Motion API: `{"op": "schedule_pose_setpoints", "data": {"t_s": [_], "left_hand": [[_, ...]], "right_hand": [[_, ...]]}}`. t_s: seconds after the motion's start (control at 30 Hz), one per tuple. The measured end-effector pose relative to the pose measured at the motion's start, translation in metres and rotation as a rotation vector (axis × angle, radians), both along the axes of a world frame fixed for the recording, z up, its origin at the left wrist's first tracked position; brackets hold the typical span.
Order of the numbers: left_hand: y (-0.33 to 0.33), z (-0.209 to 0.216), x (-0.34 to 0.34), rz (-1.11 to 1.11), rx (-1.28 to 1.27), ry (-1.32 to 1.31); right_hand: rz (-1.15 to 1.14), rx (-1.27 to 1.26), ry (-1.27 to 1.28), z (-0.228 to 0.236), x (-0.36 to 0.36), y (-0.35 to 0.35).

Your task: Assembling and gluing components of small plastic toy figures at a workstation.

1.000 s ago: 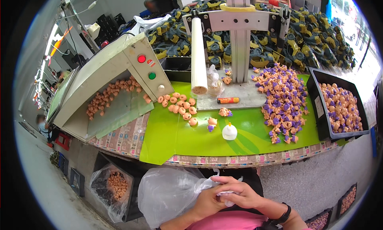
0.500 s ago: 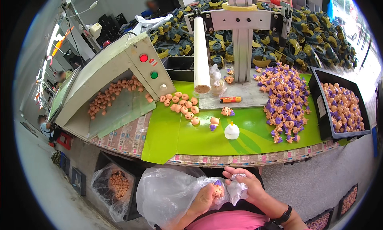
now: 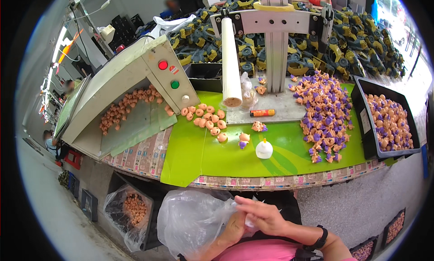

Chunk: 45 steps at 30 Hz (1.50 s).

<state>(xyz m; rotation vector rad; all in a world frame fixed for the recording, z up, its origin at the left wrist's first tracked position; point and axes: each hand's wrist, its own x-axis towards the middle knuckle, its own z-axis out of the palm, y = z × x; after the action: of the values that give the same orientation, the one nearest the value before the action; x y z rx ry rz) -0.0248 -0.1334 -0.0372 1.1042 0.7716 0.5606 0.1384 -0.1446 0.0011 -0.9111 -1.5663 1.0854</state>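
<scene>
Above my lap, my left hand (image 3: pixel 235 228) is closed, with the small peach-and-purple toy figure in it now hidden behind my fingers. My right hand (image 3: pixel 266 218) lies across it, fingers together, pressing a crumpled white wipe (image 3: pixel 249 221) that shows only in part between the palms. A large clear plastic bag (image 3: pixel 187 220) covers my left forearm and lap. On the green mat (image 3: pixel 181 166) ahead stand a white squeeze bottle (image 3: pixel 264 150) with a yellow tip, a toy figure (image 3: pixel 244 140) and another figure (image 3: pixel 259 126). Loose round toy heads (image 3: pixel 208 117) lie to their left.
A beige machine (image 3: pixel 149 62) with red and green buttons holds more heads. A metal stand (image 3: pixel 275 57) carries a white roller (image 3: pixel 231 66). An orange tube (image 3: pixel 262 112) lies by the figure pile (image 3: pixel 321 116). A black crate (image 3: pixel 384 154) stands right; a bagged bin (image 3: pixel 149 215) sits low left.
My right hand has moved left with the white wipe and now covers the toy figure in my left hand. The figure was visible before. Things on the table stay put.
</scene>
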Motion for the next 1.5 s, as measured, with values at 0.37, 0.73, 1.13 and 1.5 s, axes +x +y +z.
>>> {"op": "schedule_pose_setpoints", "data": {"t_s": [0.37,0.73,1.13,1.5], "left_hand": [[0.012,0.028,-0.005,0.169,-0.425,-0.234],[0.015,0.032,-0.026,0.272,-0.322,-0.177],[0.008,0.035,-0.027,0.289,-0.361,-0.193],[0.011,0.023,-0.034,0.283,-0.362,-0.276]], "right_hand": [[0.075,-0.66,1.381,-0.046,0.021,-0.01],[0.338,-0.603,1.413,-0.027,0.03,-0.017],[0.679,-0.525,1.688,-0.015,0.025,-0.029],[0.44,-0.833,1.388,-0.037,0.026,-0.023]]}}
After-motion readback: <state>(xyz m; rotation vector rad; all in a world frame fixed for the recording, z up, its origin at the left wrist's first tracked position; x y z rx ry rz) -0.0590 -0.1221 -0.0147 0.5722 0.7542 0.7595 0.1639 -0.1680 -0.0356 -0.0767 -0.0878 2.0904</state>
